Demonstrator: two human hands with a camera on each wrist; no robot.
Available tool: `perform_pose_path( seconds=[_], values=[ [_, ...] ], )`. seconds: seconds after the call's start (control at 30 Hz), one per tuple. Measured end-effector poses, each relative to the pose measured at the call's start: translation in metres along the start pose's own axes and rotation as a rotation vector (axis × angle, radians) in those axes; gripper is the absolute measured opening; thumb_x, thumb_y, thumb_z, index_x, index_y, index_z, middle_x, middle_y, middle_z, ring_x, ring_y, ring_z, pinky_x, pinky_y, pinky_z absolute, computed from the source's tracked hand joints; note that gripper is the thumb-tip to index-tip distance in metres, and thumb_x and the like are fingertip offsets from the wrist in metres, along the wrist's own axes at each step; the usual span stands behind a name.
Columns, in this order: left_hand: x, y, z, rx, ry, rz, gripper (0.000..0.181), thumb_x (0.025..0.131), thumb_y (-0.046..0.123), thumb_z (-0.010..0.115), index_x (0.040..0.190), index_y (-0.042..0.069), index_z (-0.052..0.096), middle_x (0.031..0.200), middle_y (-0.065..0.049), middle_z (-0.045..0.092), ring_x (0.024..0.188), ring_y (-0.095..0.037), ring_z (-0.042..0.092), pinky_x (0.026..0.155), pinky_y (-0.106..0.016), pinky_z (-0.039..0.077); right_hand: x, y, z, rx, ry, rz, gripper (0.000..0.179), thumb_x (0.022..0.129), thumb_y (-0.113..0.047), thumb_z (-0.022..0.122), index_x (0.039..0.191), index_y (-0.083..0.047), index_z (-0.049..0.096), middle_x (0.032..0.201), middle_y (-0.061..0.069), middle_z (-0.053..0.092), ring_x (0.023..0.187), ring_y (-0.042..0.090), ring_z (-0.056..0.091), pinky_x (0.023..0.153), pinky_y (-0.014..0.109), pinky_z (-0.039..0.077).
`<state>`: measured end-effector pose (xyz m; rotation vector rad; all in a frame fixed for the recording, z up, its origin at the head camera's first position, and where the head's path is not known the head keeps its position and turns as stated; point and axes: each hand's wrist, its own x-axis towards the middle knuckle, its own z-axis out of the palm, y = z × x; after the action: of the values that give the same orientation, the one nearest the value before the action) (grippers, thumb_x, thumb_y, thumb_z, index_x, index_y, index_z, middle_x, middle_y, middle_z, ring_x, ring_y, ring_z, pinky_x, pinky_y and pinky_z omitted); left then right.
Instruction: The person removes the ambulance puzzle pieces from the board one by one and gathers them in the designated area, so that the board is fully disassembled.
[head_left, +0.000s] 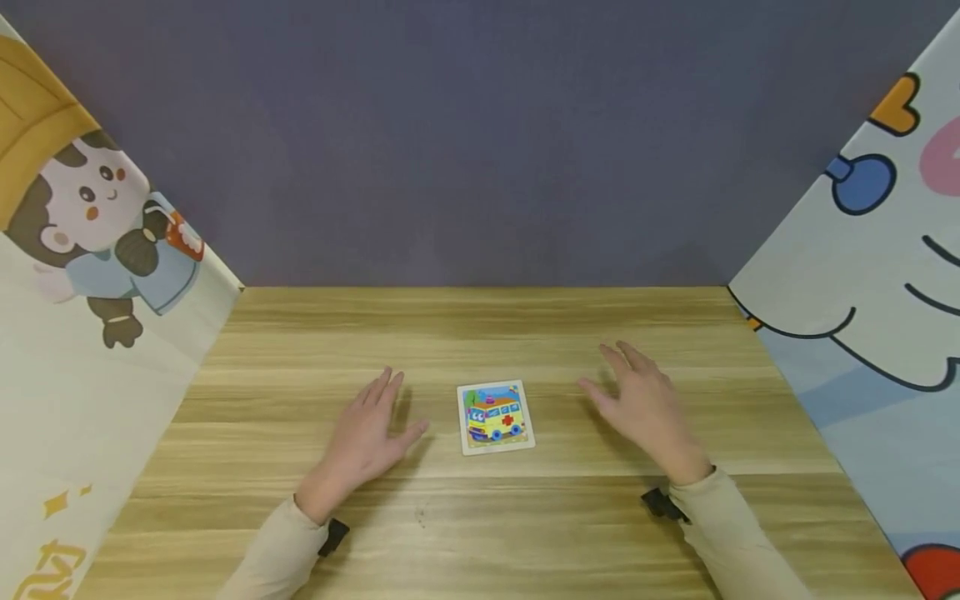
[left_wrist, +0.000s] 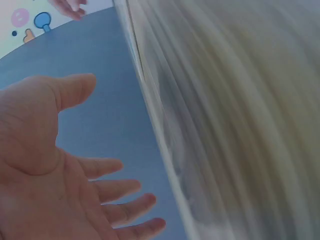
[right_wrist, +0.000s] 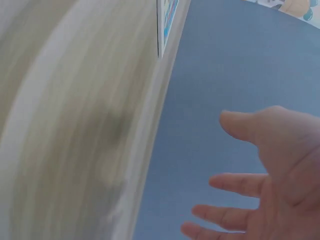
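Note:
A small square picture puzzle (head_left: pixel 496 418) with a white border lies flat on the table, showing a yellow ambulance with a red cross. To its left hovers my left hand (head_left: pixel 363 437), fingers extended and thumb pointing toward the puzzle. My right hand (head_left: pixel 643 410) is on the opposite side, fingers spread, also apart from it. The left wrist view shows the left palm (left_wrist: pixel 35 165) with nothing in it. In the right wrist view the right hand (right_wrist: pixel 280 185) holds nothing, and a corner of the puzzle (right_wrist: pixel 166 22) shows at the top.
The wood-grain table (head_left: pixel 480 533) ends at a dark grey-blue back wall (head_left: pixel 480 150). A cartoon-printed panel (head_left: pixel 45 383) stands on the left, another printed panel (head_left: pixel 862 350) on the right. Each sleeve has a black wrist mount (head_left: pixel 333 537) near its cuff.

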<state>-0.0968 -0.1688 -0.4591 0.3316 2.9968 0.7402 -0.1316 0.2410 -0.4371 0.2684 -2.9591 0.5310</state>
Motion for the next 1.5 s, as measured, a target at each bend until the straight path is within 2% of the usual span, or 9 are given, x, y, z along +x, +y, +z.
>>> perform_pose_path(
  seconds=[0.13, 0.3, 0.4, 0.53, 0.7, 0.93, 1.17, 1.37, 1.5],
  values=[
    [0.004, 0.006, 0.005, -0.111, -0.029, -0.005, 0.081, 0.101, 0.045, 0.07, 0.162, 0.001, 0.04, 0.17, -0.027, 0.034, 0.155, -0.053, 0.035, 0.125, -0.072, 0.027, 0.005, -0.013, 0.013, 0.076, -0.004, 0.016, 0.062, 0.103, -0.048, 0.068, 0.147, -0.005, 0.062, 0.15, 0.024, 0.061, 0.131, 0.05, 0.062, 0.104, 0.068, 0.053],
    [0.01, 0.015, 0.012, -0.185, -0.05, 0.006, 0.072, 0.102, 0.041, 0.07, 0.159, 0.003, 0.047, 0.168, -0.024, 0.04, 0.154, -0.05, 0.038, 0.126, -0.07, 0.03, 0.01, -0.033, 0.024, 0.13, -0.029, 0.014, 0.052, 0.101, -0.043, 0.072, 0.137, -0.006, 0.07, 0.13, 0.017, 0.074, 0.106, 0.036, 0.074, 0.088, 0.055, 0.062],
    [0.015, 0.019, 0.016, -0.198, -0.067, 0.018, 0.07, 0.103, 0.04, 0.069, 0.158, 0.003, 0.048, 0.167, -0.024, 0.041, 0.154, -0.049, 0.039, 0.127, -0.067, 0.03, 0.014, -0.046, 0.029, 0.203, -0.058, -0.008, 0.045, 0.1, -0.036, 0.074, 0.133, -0.005, 0.072, 0.12, 0.015, 0.077, 0.087, 0.023, 0.072, 0.074, 0.044, 0.061],
    [0.022, 0.024, 0.02, -0.206, -0.102, 0.034, 0.07, 0.103, 0.04, 0.068, 0.158, 0.0, 0.047, 0.167, -0.024, 0.042, 0.154, -0.048, 0.039, 0.128, -0.064, 0.03, 0.02, -0.061, 0.038, 0.28, -0.111, -0.059, 0.04, 0.099, -0.033, 0.076, 0.129, -0.006, 0.074, 0.115, 0.012, 0.078, 0.072, 0.009, 0.062, 0.063, 0.029, 0.052],
    [0.029, 0.03, 0.024, -0.209, -0.165, 0.043, 0.077, 0.102, 0.042, 0.069, 0.16, -0.001, 0.043, 0.168, -0.025, 0.039, 0.157, -0.046, 0.035, 0.13, -0.063, 0.026, 0.029, -0.072, 0.049, 0.33, -0.172, -0.129, 0.037, 0.099, -0.032, 0.077, 0.128, -0.007, 0.075, 0.109, 0.005, 0.077, 0.073, 0.006, 0.061, 0.06, 0.025, 0.051],
    [0.037, 0.034, 0.029, -0.124, -0.206, 0.07, 0.082, 0.099, 0.045, 0.071, 0.16, -0.002, 0.042, 0.17, -0.025, 0.036, 0.159, -0.048, 0.029, 0.13, -0.066, 0.024, 0.041, -0.087, 0.06, 0.363, -0.28, -0.202, 0.036, 0.101, -0.029, 0.076, 0.129, -0.008, 0.075, 0.106, 0.002, 0.074, 0.074, 0.008, 0.06, 0.063, 0.025, 0.053],
    [0.039, 0.04, 0.035, -0.06, -0.247, 0.103, 0.093, 0.095, 0.05, 0.076, 0.163, -0.001, 0.038, 0.172, -0.027, 0.029, 0.161, -0.051, 0.023, 0.131, -0.067, 0.019, 0.051, -0.098, 0.073, 0.326, -0.347, -0.253, 0.036, 0.099, -0.032, 0.078, 0.127, -0.009, 0.076, 0.102, -0.001, 0.073, 0.082, 0.006, 0.06, 0.073, 0.026, 0.055],
    [0.04, 0.044, 0.037, -0.042, -0.268, 0.099, 0.095, 0.094, 0.05, 0.079, 0.164, 0.001, 0.037, 0.174, -0.026, 0.026, 0.161, -0.051, 0.019, 0.131, -0.07, 0.016, 0.054, -0.103, 0.077, 0.319, -0.401, -0.262, 0.042, 0.097, -0.033, 0.081, 0.129, -0.007, 0.075, 0.08, -0.004, 0.061, 0.068, 0.01, 0.051, 0.06, 0.023, 0.044],
    [0.039, 0.045, 0.037, -0.05, -0.283, 0.086, 0.095, 0.094, 0.048, 0.079, 0.164, 0.002, 0.036, 0.174, -0.024, 0.025, 0.162, -0.051, 0.017, 0.131, -0.07, 0.015, 0.056, -0.106, 0.077, 0.321, -0.415, -0.266, 0.041, 0.096, -0.033, 0.082, 0.128, -0.009, 0.075, 0.078, -0.004, 0.063, 0.066, 0.008, 0.051, 0.059, 0.023, 0.044]
  ],
)
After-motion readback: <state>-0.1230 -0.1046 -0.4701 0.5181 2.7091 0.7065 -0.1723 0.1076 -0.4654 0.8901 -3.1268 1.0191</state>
